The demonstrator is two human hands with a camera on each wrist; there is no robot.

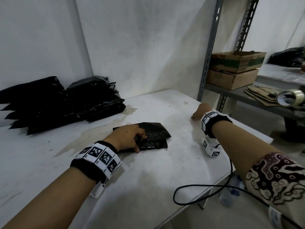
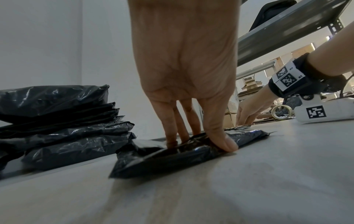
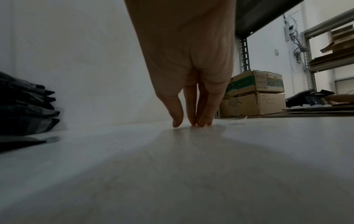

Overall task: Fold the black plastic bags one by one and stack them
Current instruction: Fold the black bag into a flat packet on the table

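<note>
A folded black plastic bag lies mid-table. My left hand is on its near left part: the fingers dig into the top, the thumb sits at the near edge, and plastic bunches between them. Two piles of black bags stand against the wall at the far left. My right hand is off to the right. Its straight fingertips touch the bare white table and it holds nothing.
A grey metal shelf upright stands at the table's far right corner. Behind it are two stacked cardboard boxes and a tape roll. A black cable loops over the table's near right edge.
</note>
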